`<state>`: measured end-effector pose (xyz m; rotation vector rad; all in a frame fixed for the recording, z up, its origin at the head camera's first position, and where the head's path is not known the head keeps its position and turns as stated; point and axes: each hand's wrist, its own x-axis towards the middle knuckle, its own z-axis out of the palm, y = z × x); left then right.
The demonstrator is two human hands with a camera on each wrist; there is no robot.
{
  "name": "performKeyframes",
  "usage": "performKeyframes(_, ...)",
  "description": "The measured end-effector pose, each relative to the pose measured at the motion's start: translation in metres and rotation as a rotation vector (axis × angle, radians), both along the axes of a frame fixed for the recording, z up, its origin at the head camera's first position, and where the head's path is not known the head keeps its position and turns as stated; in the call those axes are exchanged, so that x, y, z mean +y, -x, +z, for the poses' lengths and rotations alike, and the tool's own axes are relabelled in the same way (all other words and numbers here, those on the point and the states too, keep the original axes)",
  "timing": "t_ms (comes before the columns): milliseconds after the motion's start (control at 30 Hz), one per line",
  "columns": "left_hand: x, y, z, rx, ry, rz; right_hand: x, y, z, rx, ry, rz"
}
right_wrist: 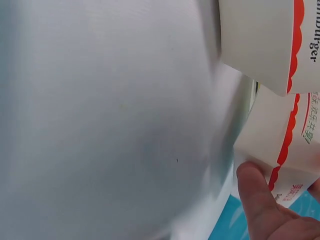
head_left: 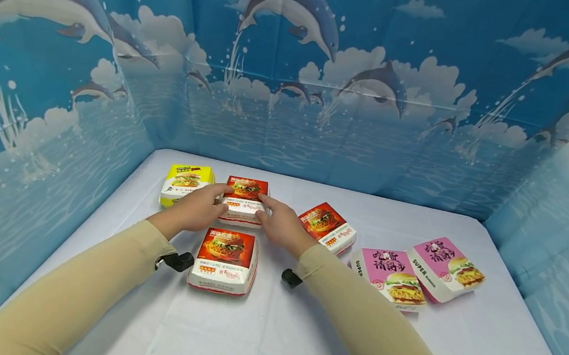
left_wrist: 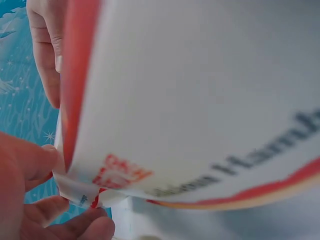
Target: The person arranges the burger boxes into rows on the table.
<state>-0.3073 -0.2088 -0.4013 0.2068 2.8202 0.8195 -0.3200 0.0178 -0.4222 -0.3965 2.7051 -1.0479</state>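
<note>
A red-and-white hamburger box (head_left: 245, 200) lies toward the back of the table, between both hands. My left hand (head_left: 200, 208) grips its left side, with fingertips at its top edge. On the opposite side my right hand (head_left: 284, 223) holds it, and the right thumb (right_wrist: 254, 182) presses its wall in the right wrist view. A second red-and-white hamburger box (head_left: 224, 261) sits directly in front, below the hands. That nearer box (left_wrist: 165, 100) fills much of the left wrist view and hides part of the held one.
A yellow burger box (head_left: 186, 181) stands at the back left, close to the left hand. Right of the right hand lies another red-and-white box (head_left: 328, 227), turned at an angle. Two pink burger boxes (head_left: 394, 269) (head_left: 445, 269) rest farther right. A dolphin-print curtain (head_left: 353, 132) surrounds the white table (head_left: 266, 339).
</note>
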Motion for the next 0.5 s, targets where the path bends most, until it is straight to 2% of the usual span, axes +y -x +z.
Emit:
performKeyframes(267,0.0044,0.0034,0.0034,-0.027,-0.039,0.016,0.005,0.0004,-0.0026,0.049,0.007,-0.015)
performKeyframes(500,0.0041,0.0051,0.0015,-0.038,-0.063,0.007,0.0062,-0.0001,-0.0041,0.036,0.02,-0.03)
